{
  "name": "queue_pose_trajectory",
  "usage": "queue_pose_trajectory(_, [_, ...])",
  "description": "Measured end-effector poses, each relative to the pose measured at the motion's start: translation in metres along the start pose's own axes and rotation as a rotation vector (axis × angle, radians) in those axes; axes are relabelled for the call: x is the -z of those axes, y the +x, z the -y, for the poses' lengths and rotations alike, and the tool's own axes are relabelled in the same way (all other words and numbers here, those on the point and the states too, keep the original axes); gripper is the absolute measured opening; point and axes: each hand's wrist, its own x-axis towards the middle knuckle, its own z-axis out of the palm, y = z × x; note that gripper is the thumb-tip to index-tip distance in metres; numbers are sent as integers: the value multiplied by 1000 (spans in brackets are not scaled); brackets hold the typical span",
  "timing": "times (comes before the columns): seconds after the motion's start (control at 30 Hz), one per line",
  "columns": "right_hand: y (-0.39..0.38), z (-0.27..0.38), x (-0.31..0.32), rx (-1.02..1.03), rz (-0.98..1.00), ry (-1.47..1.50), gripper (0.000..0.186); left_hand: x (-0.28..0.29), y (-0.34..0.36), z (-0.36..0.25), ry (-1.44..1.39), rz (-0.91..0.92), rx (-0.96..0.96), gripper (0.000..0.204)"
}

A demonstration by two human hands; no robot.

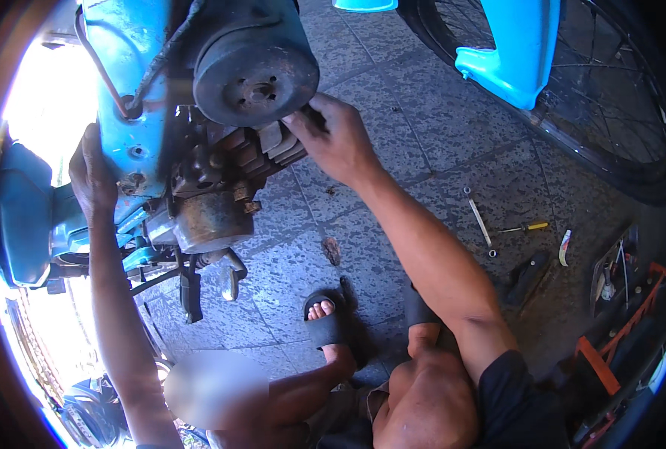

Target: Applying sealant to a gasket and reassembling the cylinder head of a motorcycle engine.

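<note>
A blue motorcycle frame (127, 82) fills the upper left. Along its left edge my left hand (93, 176) is closed on it, with some fingers hidden behind. In front of the frame hangs a round black housing (256, 78) with a stub and small holes in its face. My right hand (334, 138) has its fingers curled at the lower right rim of this housing, fingertips partly hidden. Just below them are the engine's cooling fins (273, 146). A dirty round metal engine cover (209, 221) sits lower, beside a foot pedal (232, 280).
Stone-tiled floor (393, 232) stretches right, with a wrench (479, 217), a yellow-handled screwdriver (527, 227) and a small white tube (565, 248) on it. A spoked wheel (640, 112) with a bright blue fork cover (516, 56) stands upper right. A red-edged toolbox (598, 365) lies lower right.
</note>
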Motion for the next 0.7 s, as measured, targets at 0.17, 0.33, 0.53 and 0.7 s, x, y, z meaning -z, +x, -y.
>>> queue_pose_trajectory(0.17, [0,-4,-9,32,-137,-82,21,0,1,-1,11,49,63,57])
queue_pose_trajectory(0.33, [2,1,-1,41,-35,-50,24,2,3,6,-11,51,65,57])
queue_pose_trajectory(0.53, [-1,-4,-3,69,-85,-111,26,2,2,4,-3,35,107,56])
queue_pose_trajectory(0.7, [0,-3,-2,79,-42,-51,24,0,2,4,0,19,101,56])
